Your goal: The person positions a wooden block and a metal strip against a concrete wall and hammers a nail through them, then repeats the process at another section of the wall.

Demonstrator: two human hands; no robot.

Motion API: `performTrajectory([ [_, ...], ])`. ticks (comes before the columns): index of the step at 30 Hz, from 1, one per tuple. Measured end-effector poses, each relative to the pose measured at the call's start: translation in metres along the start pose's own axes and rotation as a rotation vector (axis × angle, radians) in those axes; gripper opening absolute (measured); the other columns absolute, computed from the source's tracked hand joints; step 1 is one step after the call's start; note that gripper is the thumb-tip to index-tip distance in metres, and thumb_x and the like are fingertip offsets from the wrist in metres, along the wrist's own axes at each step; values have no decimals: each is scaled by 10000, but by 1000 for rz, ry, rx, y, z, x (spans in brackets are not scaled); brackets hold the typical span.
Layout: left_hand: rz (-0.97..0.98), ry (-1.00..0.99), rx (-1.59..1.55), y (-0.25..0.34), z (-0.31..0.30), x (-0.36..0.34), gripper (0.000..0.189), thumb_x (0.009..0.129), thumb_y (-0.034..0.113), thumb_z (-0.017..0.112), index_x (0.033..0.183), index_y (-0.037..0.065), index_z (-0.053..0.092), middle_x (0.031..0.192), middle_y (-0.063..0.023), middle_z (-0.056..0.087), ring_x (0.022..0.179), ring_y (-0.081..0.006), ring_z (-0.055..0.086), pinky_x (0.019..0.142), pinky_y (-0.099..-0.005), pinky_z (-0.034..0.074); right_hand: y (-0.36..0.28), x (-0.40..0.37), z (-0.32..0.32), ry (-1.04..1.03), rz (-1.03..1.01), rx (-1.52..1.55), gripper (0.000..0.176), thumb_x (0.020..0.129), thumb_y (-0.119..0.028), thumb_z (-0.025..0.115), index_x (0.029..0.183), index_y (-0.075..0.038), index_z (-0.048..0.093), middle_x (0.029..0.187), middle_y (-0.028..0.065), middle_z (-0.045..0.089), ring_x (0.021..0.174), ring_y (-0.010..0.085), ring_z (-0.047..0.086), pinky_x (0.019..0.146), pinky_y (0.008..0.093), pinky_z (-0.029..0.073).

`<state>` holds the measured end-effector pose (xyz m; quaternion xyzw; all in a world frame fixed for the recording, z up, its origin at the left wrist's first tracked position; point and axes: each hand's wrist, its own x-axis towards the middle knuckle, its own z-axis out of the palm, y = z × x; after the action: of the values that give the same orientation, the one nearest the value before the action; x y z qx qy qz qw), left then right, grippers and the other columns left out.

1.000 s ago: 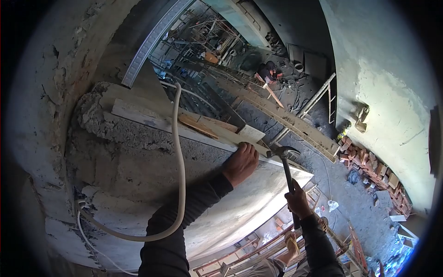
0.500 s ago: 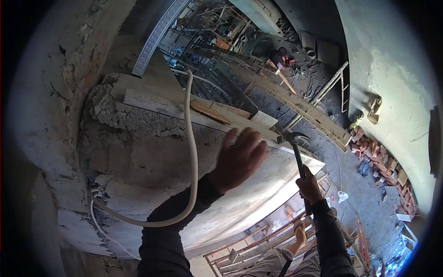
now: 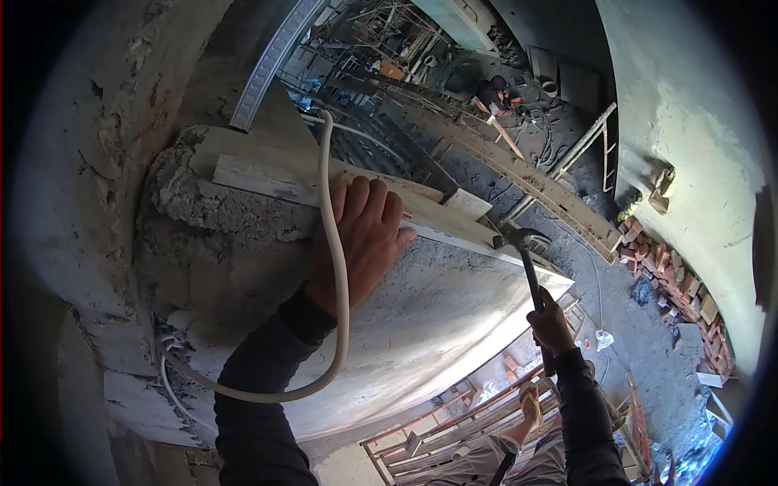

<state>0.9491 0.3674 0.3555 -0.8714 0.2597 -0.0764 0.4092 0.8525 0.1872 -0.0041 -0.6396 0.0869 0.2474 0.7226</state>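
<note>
My right hand (image 3: 553,326) is wrapped round the dark handle of a claw hammer (image 3: 530,267), whose head points up beside the end of a long pale board (image 3: 462,235). That board runs along the top edge of a rough plastered beam (image 3: 243,267). My left hand (image 3: 363,235) lies over the board's edge, its fingers together and bent over a short strip of wood (image 3: 347,177); the fingertips are partly hidden. A cream hose (image 3: 340,324) loops in front of my left wrist and forearm.
Below me are scaffold rails (image 3: 470,413) with my foot (image 3: 531,405) on them. A plank (image 3: 527,182) spans the space beyond. Red bricks (image 3: 689,300) are heaped along the right wall. Another person (image 3: 496,95) crouches on the floor far below. A perforated metal strip (image 3: 271,69) hangs upper left.
My left hand has moved left and up from above the beam face onto the wood strip at the board's edge. The hammer stays in my right hand, nearly unmoved.
</note>
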Motion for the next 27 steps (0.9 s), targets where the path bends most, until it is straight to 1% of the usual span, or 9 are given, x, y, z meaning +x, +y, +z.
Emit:
performTrajectory([
  [2,49,38,14,-4,-1,-1,568,717,493,787,1022,76,551,1003,-87,512,1050,-259,489,1000,-439,357,-14,-4,-2,-12,38,23,612,785,-57,532,1393,-60,460,587,44,514,392,141,498,349,320,426],
  [5,164,112,8,-12,-4,-5,604,702,499,790,1034,66,531,998,-96,512,1022,-262,495,977,-433,367,-2,1,0,22,-49,-43,609,786,-63,535,1390,-53,462,591,50,524,397,147,506,358,325,428],
  [8,150,5,49,-14,-4,-7,667,694,504,806,1138,90,531,1122,-89,528,1097,-265,510,1019,-457,352,-16,-4,-3,-4,46,-8,609,788,-70,542,1391,-39,460,595,56,530,402,155,509,367,326,427],
  [15,158,29,25,-14,2,-6,639,689,500,811,1092,78,549,1094,-89,540,1090,-259,521,998,-457,362,-24,-3,-10,3,6,-64,628,787,-67,556,1405,-16,455,631,113,589,443,169,554,415,338,452],
  [18,142,6,-2,-13,2,-5,623,692,492,814,1078,71,566,1096,-90,542,1087,-261,531,990,-459,370,-64,-11,-16,-48,43,-32,603,806,-53,579,1398,-31,468,661,59,566,466,139,534,417,307,432],
  [19,136,4,-14,-13,3,-5,618,697,488,814,1079,67,573,1101,-92,543,1089,-263,534,987,-458,374,-76,-11,-15,-33,-44,-50,627,813,-38,577,1425,-48,441,626,35,544,444,122,521,404,298,430],
  [22,153,35,-29,-13,4,-6,590,725,459,809,1093,49,596,1117,-97,551,1095,-272,541,979,-462,386,-131,-17,-21,-111,-26,58,625,804,-57,558,1416,-9,442,690,89,591,481,126,540,445,314,448],
  [23,163,53,-30,-14,4,-6,580,737,447,806,1100,43,604,1122,-99,555,1096,-276,543,977,-463,390,-130,-12,-20,-106,-141,30,633,818,-72,567,1430,-1,422,692,63,573,526,108,535,495,301,452],
  [27,197,125,-77,-15,8,-9,511,782,371,791,1117,24,623,1132,-105,573,1110,-283,542,970,-469,400,-179,-19,-22,-196,-178,99,646,821,-93,585,1437,-2,414,686,30,520,586,90,506,537,278,437],
])
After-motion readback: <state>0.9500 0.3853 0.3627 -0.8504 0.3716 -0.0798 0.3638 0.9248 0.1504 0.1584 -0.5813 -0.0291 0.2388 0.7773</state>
